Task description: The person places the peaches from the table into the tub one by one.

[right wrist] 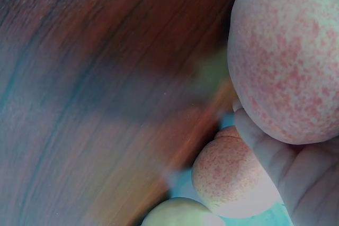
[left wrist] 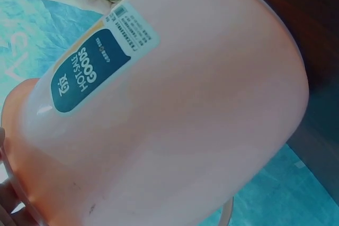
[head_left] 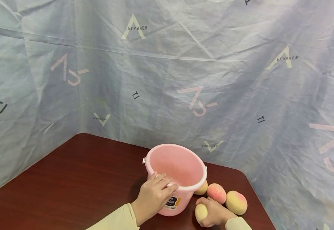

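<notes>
the held peach point(head_left: 201, 213) is at the desk's near right part, just to the right of the bucket's lower wall; whether it touches the desk, i cannot tell. the right hand point(head_left: 215, 212) pinches it, thumb and fingers curled round its sides. its pale yellow end shows in the head view, while the right wrist view shows red speckles over a pale skin.

just left of it stands the bucket point(head_left: 186, 198), pink, mouth up, its inside wall partly in view. the left hand point(head_left: 155, 193) grips the near rim, fingers laid over the edge. a dark label point(head_left: 171, 203) with a yellow strip is stuck on the wall below that hand; the left wrist view reads "hot-sale goods" on it. a white lug point(head_left: 144, 161) sticks out at the rim's left side.

beyond the right hand, three more fruits lie close together: a yellow one point(head_left: 202, 189) partly hidden by the bucket, a red one point(head_left: 216, 193) in the middle, and a blushed one point(head_left: 236, 203) at the right.

all this is on a dark red-brown desk point(head_left: 77, 182). pale sleeves point(head_left: 118, 219) cover both forearms. a grey printed curtain point(head_left: 161, 70) hangs behind and at both sides.
</notes>
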`<state>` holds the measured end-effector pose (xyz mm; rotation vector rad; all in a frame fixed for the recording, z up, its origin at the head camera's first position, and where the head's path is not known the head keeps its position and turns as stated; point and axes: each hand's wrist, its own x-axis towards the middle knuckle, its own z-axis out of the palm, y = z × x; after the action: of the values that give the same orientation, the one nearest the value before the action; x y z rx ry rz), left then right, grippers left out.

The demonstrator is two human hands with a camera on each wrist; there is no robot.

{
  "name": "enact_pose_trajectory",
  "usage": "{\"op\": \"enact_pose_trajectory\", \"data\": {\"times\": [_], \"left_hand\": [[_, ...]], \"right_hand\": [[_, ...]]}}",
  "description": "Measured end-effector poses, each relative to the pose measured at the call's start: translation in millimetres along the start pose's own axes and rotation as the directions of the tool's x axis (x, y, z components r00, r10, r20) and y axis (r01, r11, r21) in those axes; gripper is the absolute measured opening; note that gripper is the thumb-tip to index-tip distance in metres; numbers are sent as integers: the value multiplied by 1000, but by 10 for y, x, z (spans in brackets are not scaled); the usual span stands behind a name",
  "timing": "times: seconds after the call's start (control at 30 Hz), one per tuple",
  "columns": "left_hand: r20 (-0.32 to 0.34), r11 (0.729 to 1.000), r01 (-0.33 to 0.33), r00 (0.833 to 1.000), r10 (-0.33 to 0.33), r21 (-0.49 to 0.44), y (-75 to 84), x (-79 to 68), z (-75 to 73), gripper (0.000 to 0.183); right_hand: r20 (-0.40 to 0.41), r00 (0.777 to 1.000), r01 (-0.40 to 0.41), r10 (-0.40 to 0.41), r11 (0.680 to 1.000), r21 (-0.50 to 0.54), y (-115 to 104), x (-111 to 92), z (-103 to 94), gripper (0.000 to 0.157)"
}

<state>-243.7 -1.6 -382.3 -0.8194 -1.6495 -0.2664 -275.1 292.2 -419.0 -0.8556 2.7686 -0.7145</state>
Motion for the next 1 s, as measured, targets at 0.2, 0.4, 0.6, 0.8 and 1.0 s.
{"op": "enact_pose_trajectory", "data": {"times": [0.2, 0.4, 0.6, 0.8, 1.0], "left_hand": [[-1, 1000, 6, 1000, -6, -2, 5, 9, -3, 38], [1, 1000, 10, 1000, -10, -14, 7, 7, -6, 37], [21, 999, 33, 999, -33, -25, 13, 7, -9, 42], [48, 998, 48, 998, -47, -35, 23, -8, -12, 45], [52, 998, 50, 997, -48, -36, 22, -13, -16, 43]], "right_hand": [[-11, 1000, 0, -1, 1000, -3, -2, -6, -5, 54], [9, 1000, 12, -12, 1000, -7, -14, -10, -23, 56], [5, 1000, 20, -20, 999, -44, -15, -19, -46, 56], [9, 1000, 4, -4, 999, -52, 43, -20, -51, 55], [4, 1000, 20, -20, 997, -71, 63, -20, -69, 56]]}}
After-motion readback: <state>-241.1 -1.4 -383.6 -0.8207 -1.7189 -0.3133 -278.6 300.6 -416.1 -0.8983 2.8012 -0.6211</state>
